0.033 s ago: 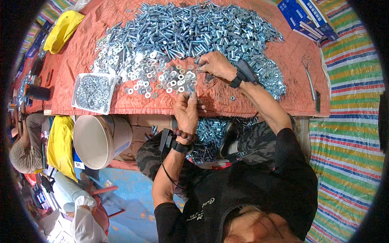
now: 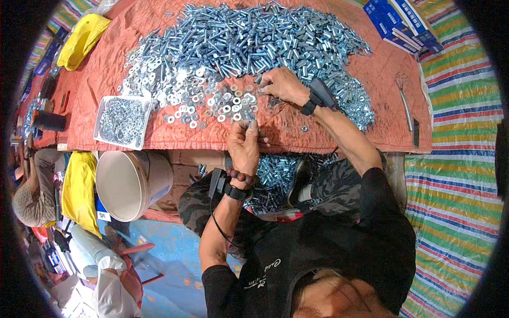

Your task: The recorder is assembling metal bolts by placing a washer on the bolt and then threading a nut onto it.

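Observation:
Just above the table's front edge, my left hand (image 2: 244,146) is closed, thumb and fingers pinching a small bluish metal piece (image 2: 250,121) that looks like a bolt end. Farther in and to the right, my right hand (image 2: 283,85) is closed at the front rim of the bolt pile (image 2: 254,40). A short grey metal piece (image 2: 258,79) shows at its fingertips, too small to name surely. Loose flat washers (image 2: 228,106) lie left of that hand, thinning out toward my left hand. Hex nuts (image 2: 358,108) are heaped beyond my right wrist.
A white tray (image 2: 97,127) of small rings stands at the table's front left. Below it is a pale bucket (image 2: 119,185). A wrench (image 2: 405,103) lies at the right edge, blue boxes (image 2: 397,24) behind it. More bolts (image 2: 273,172) lie beneath the table edge. People sit at far left.

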Demonstrator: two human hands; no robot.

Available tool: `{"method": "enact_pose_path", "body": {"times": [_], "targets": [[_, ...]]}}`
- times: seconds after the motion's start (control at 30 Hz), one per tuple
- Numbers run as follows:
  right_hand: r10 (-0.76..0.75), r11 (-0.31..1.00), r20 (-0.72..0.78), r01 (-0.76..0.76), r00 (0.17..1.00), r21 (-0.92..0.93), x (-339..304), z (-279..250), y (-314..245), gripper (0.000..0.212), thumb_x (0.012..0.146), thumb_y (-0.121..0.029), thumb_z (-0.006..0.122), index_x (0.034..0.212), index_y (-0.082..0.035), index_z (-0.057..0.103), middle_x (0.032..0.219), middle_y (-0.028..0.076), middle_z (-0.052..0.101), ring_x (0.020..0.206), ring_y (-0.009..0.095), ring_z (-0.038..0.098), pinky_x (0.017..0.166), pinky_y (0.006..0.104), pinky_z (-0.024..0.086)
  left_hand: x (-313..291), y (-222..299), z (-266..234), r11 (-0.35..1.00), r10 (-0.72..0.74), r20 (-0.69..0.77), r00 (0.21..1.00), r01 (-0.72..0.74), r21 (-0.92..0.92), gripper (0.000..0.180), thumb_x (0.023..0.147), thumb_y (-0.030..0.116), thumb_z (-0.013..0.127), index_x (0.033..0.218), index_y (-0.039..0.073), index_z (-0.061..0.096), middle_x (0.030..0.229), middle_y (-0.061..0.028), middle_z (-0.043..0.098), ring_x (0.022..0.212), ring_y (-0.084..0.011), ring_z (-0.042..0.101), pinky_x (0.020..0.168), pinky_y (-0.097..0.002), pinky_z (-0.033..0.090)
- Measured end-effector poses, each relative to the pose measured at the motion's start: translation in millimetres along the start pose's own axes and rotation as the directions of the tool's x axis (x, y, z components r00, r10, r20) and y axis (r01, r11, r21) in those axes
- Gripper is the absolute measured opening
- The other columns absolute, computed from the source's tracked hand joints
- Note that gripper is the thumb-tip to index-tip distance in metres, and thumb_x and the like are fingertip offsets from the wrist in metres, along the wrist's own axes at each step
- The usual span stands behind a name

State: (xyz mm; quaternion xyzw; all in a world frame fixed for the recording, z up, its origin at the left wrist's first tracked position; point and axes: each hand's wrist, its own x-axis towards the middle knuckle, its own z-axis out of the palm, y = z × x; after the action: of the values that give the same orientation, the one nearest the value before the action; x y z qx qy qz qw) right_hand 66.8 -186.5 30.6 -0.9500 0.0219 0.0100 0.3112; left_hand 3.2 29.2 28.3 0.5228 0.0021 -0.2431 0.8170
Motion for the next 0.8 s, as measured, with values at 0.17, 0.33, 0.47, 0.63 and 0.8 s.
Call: {"method": "enact_pose_path", "body": {"times": [0.17, 0.33, 0.47, 0.63, 0.8], "targets": [[-0.094, 0.996, -0.042, 0.094, 0.995, 0.010, 3, 2, 3, 0.022, 0.065, -0.019, 0.075, 0.081, -0.005, 0.068, 0.073, 0.013, 0.066, 0.069, 0.028, 0.065, 0.063, 0.0381, 0.049, 7, -8, -3, 0.962, 0.183, 0.010, 0.983, -0.181, 0.206, 0.020, 0.092, 0.020, 0.060, 0.092, 0.000, 0.056, 0.072, -0.0010, 0.057, 0.061, -0.0077, 0.052, 0.053, -0.0236, 0.046], [-0.123, 0.990, -0.010, 0.122, 0.992, -0.064, 10, 1, 8, 0.025, 0.064, -0.017, 0.072, 0.086, -0.006, 0.068, 0.077, 0.014, 0.066, 0.071, 0.031, 0.064, 0.064, 0.0390, 0.049, 12, -17, -2, 0.905, 0.294, 0.012, 0.956, -0.282, 0.319, 0.018, 0.092, 0.016, 0.060, 0.090, -0.002, 0.058, 0.073, 0.0008, 0.055, 0.065, -0.0050, 0.046, 0.056, -0.0222, 0.040], [-0.112, 0.994, -0.017, 0.112, 0.994, -0.012, 8, -2, 7, 0.023, 0.065, -0.017, 0.071, 0.085, -0.006, 0.069, 0.077, 0.015, 0.066, 0.071, 0.032, 0.064, 0.064, 0.0392, 0.049, 11, -15, -1, 0.920, 0.265, 0.005, 0.964, -0.255, 0.298, 0.015, 0.092, 0.015, 0.061, 0.091, 0.000, 0.060, 0.077, 0.0025, 0.055, 0.068, -0.0049, 0.045, 0.059, -0.0214, 0.039], [-0.223, 0.974, -0.095, 0.218, 0.970, -0.059, 1, 6, 18, 0.019, 0.070, -0.021, 0.068, 0.081, -0.005, 0.070, 0.073, 0.014, 0.066, 0.069, 0.032, 0.063, 0.063, 0.0392, 0.049, 10, -13, 2, 0.940, 0.226, 0.011, 0.974, -0.221, 0.259, 0.013, 0.092, 0.016, 0.061, 0.091, 0.003, 0.060, 0.080, 0.0040, 0.055, 0.070, -0.0051, 0.045, 0.062, -0.0206, 0.038], [-0.293, 0.949, -0.124, 0.274, 0.948, -0.154, -2, 6, 19, 0.015, 0.073, -0.014, 0.067, 0.080, -0.001, 0.066, 0.074, 0.013, 0.066, 0.068, 0.025, 0.064, 0.063, 0.0351, 0.050, 7, -7, 2, 0.953, 0.156, 0.006, 0.988, -0.153, 0.261, 0.014, 0.092, 0.017, 0.061, 0.092, 0.002, 0.060, 0.078, 0.0039, 0.054, 0.069, -0.0051, 0.045, 0.061, -0.0209, 0.038]]}}
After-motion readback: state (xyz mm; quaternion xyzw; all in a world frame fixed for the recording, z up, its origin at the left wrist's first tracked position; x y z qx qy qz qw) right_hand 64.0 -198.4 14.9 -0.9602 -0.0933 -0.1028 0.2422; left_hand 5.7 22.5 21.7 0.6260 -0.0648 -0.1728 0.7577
